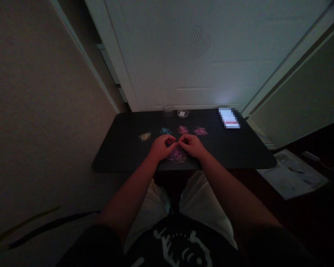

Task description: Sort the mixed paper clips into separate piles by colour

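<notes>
Strands [178,156], probably super light and bendy, are best pinched mid-length. Left hand [161,147] and right hand [194,145] are curled; whether anything's gripped can't be told.

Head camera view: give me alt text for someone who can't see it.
A person's left hand and right hand, both curled, nearly meet by a loose, mostly purple-pink pile of thin pieces on a black rectangular table. Beyond lie a small cream pile, a small blue pile and two small pink piles; a bright rectangular screen sits at the far right.
</notes>
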Available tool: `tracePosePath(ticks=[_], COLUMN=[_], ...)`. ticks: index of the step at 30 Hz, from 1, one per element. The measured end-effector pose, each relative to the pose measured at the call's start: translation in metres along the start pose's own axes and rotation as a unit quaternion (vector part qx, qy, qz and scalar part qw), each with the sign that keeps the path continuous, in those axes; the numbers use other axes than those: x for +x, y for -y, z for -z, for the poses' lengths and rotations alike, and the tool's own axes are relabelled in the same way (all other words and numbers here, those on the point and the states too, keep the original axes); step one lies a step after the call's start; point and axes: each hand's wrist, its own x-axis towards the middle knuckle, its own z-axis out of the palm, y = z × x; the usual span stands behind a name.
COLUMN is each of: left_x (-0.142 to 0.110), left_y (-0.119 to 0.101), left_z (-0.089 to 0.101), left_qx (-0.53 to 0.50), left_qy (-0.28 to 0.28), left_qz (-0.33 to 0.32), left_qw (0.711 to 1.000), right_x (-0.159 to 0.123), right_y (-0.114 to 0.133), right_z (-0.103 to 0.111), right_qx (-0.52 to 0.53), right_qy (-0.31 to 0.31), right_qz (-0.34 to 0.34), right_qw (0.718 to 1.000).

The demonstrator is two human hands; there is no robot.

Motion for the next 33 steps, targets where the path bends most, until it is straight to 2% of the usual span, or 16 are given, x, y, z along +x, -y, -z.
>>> tracePosePath(ticks=[5, 9, 16, 22, 25, 29, 33], left_x=[0.0004, 0.0007, 0.0007, 0.0008, 0.0005, 0.0003, 0.0005], left_y=[-0.0016, -0.0035, -0.0018, -0.0047, -0.0055, -0.0038, -0.0019], left_z=[0.0005, 0.0012, 0.0023, 0.003, 0.003, 0.002, 0.001], left_qx=[0.016, 0.025, 0.016, 0.015, 0.015, 0.018, 0.019], left_qy=[0.034, 0.034, 0.013, 0.023, 0.02, 0.02, 0.02], left_qz=[-0.001, -0.005, 0.003, 0.007, 0.008, 0.009, 0.005], left_qw=[0.999, 0.999, 1.0, 1.0, 1.0, 1.0, 1.0], right_x=[-0.0004, 0.0007, 0.0027, 0.0009, 0.0012, 0.0024, 0.0014], right_y=[0.0013, 0.003, -0.0019, 0.0006, 0.0014, -0.0006, -0.0014], right_z=[0.0, -0.0003, 0.004, -0.0005, 0.0003, 0.004, 0.0028], right_qx=[-0.043, -0.03, 0.078, 0.028, 0.033, 0.101, 0.083], right_qy=[0.008, -0.001, -0.091, -0.009, -0.028, -0.074, -0.03], right_qz=[0.01, 0.009, -0.037, -0.001, -0.008, -0.028, -0.01], right_qw=[0.999, 1.0, 0.992, 1.0, 0.999, 0.992, 0.996])
